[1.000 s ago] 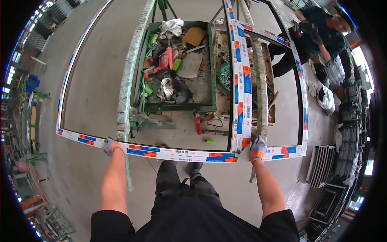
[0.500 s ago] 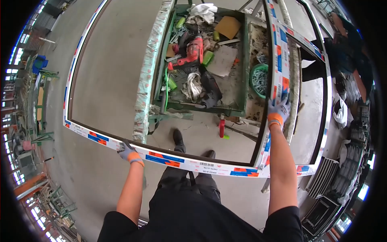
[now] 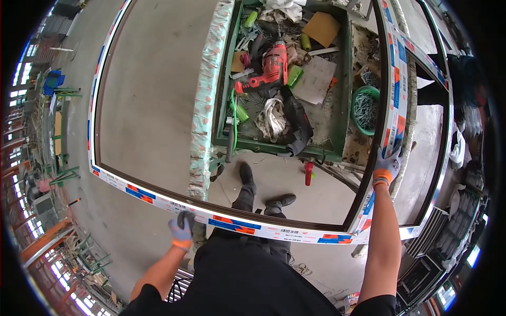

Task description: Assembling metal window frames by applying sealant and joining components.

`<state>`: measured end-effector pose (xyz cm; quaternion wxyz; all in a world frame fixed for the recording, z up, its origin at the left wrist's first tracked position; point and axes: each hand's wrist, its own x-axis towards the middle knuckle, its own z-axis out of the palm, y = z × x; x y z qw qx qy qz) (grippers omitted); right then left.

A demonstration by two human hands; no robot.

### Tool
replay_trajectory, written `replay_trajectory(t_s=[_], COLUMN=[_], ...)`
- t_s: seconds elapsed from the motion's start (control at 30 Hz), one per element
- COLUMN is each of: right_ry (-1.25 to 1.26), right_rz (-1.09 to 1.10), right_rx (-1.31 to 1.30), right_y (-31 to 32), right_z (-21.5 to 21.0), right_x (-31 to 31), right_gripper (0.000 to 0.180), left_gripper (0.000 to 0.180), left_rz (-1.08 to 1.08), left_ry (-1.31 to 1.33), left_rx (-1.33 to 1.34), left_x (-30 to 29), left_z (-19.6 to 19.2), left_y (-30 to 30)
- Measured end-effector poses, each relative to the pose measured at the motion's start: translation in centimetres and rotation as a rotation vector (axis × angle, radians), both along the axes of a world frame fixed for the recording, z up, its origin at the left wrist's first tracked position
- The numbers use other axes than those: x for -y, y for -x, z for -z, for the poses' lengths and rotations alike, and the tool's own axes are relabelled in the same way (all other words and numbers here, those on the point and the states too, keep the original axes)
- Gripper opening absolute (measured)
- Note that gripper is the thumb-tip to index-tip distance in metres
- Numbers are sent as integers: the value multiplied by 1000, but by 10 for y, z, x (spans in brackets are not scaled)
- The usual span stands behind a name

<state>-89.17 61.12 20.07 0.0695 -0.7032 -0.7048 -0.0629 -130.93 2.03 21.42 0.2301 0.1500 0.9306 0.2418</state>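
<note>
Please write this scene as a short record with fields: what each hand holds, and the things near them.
Left hand: gloved, grips the near rail of the window frame.
Right hand: gloved, grips the frame's upright bar, arm raised.
Frame: white, with blue and orange tape, held above the floor.
Below: green tray holding a red drill, rags, and a green basket of screws.

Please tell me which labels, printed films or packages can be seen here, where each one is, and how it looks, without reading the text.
Protective film on the window frame: white strip with blue and orange-red blocks, along the near bar held by the left hand.
Same film on the upright bar gripped by the right hand.
Cardboard piece: brown, flat, in the green tray.
</note>
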Motion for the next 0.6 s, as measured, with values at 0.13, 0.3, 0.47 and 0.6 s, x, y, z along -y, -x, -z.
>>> replay_trajectory(t_s=[0.13, 0.3, 0.47, 0.6], right_ry=[69, 44, 10, 32], right_rz=[85, 55, 29, 65], right_rx=[8, -7, -37, -17], right_y=[-10, -16, -15, -7], right_z=[-1, 5, -3, 0], right_x=[2, 2, 4, 6], right_gripper=[86, 85, 83, 83], left_gripper=[27, 49, 78, 83], left_rz=[501, 770, 908, 748], left_ry=[-181, -151, 599, 544], left_rx=[-248, -344, -189, -71], left_x=[-181, -279, -348, -353], left_z=[-23, 16, 23, 39], left_y=[18, 47, 12, -1])
